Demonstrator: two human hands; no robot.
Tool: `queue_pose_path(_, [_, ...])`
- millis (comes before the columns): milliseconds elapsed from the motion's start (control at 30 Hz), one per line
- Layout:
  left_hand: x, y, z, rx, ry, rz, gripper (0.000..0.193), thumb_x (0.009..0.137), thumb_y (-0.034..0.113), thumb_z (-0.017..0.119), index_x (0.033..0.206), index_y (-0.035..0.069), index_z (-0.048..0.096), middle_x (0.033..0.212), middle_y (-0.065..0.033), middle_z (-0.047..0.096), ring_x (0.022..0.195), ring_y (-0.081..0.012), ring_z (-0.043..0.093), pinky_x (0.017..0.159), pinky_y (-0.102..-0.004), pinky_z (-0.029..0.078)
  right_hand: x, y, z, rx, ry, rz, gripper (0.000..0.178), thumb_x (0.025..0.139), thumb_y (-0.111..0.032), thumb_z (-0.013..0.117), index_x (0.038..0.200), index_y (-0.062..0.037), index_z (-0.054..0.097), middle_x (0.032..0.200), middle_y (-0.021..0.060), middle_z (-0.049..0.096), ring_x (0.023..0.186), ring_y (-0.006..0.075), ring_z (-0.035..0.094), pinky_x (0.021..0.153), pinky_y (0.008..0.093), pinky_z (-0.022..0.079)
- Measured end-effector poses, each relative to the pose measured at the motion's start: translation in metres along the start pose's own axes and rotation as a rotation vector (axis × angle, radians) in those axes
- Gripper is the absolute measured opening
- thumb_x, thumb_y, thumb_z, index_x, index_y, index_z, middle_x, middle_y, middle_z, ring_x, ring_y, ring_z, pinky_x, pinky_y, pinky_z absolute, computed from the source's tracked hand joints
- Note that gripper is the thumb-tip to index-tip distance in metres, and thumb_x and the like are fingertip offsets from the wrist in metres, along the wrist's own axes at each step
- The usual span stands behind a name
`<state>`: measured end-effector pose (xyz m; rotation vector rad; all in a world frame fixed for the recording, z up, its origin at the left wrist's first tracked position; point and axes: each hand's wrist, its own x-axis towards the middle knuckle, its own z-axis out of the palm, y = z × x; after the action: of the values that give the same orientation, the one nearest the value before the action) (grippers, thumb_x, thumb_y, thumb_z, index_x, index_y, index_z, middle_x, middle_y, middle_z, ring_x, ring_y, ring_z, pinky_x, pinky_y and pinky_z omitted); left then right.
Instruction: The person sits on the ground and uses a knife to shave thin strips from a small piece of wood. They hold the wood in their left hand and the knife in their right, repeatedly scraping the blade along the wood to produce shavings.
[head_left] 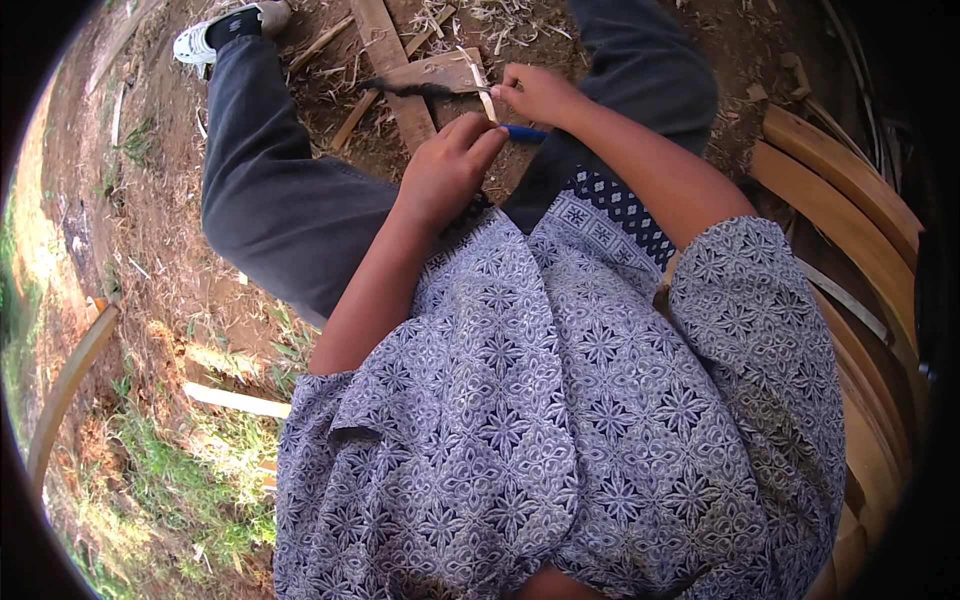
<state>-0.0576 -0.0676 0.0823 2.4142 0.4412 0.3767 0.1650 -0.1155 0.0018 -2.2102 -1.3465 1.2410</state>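
Note:
My left hand is closed, its fingers pinching the lower end of a pale, narrow wood strip that stands up between my hands. To the right and a little farther out, my right hand is closed too, fingertips at a thin dark blade-like piece that stretches leftward across the strip. Whether that piece is a knife is too small to tell. A blue rod-shaped thing pokes out to the right of my left fingers; whether they grip it is hidden. Both hands are between my spread legs.
Under the hands, a long brown board and a shorter flat wood piece lie on bare earth among shavings. Curved-looking planks are stacked close at my right. A pale stick and grass are on my left.

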Motion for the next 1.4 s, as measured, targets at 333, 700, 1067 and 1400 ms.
queue_pose_path(333, [0.003, -0.002, -0.009, -0.032, 0.126, -0.078, 0.028, 0.085, -0.004, 0.066, 0.109, 0.008, 0.069, 0.105, -0.009, 0.066, 0.092, -0.0302, 0.07, 0.077, -0.04, 0.058, -0.025, -0.028, -0.025, 0.018, -0.048, -0.12, 0.038, 0.098, -0.045, 0.068, 0.093, -0.0072, 0.065, 0.079, 0.0081, 0.066, 0.071, 0.0182, 0.062, 0.065, 0.0367, 0.048])
queue_pose_path(700, [0.0, -0.009, -0.01, -0.01, 0.159, -0.135, 0.025, 0.086, -0.004, 0.066, 0.107, 0.007, 0.069, 0.105, -0.0104, 0.067, 0.091, -0.0315, 0.07, 0.076, -0.0407, 0.058, -0.013, -0.021, -0.01, 0.026, -0.009, -0.119, 0.037, 0.098, -0.043, 0.069, 0.093, -0.0071, 0.064, 0.07, 0.0074, 0.061, 0.062, 0.0164, 0.058, 0.06, 0.0363, 0.046])
queue_pose_path(1067, [0.009, -0.01, -0.014, -0.023, 0.185, -0.113, 0.024, 0.087, -0.003, 0.067, 0.108, 0.008, 0.069, 0.103, -0.0104, 0.066, 0.09, -0.0331, 0.07, 0.075, -0.0421, 0.057, 0.043, 0.017, 0.008, -0.084, 0.105, 0.029, 0.042, 0.095, -0.05, 0.068, 0.096, -0.008, 0.069, 0.085, 0.0116, 0.073, 0.08, 0.0264, 0.071, 0.072, 0.042, 0.054])
queue_pose_path(1400, [0.006, -0.011, -0.012, -0.029, 0.157, -0.101, 0.027, 0.087, -0.004, 0.066, 0.11, 0.009, 0.069, 0.105, -0.0098, 0.066, 0.092, -0.0315, 0.07, 0.075, -0.0421, 0.057, -0.018, -0.034, -0.029, 0.048, -0.094, -0.036, 0.041, 0.095, -0.047, 0.071, 0.089, -0.0071, 0.064, 0.07, 0.0054, 0.061, 0.064, 0.0147, 0.055, 0.059, 0.036, 0.045])
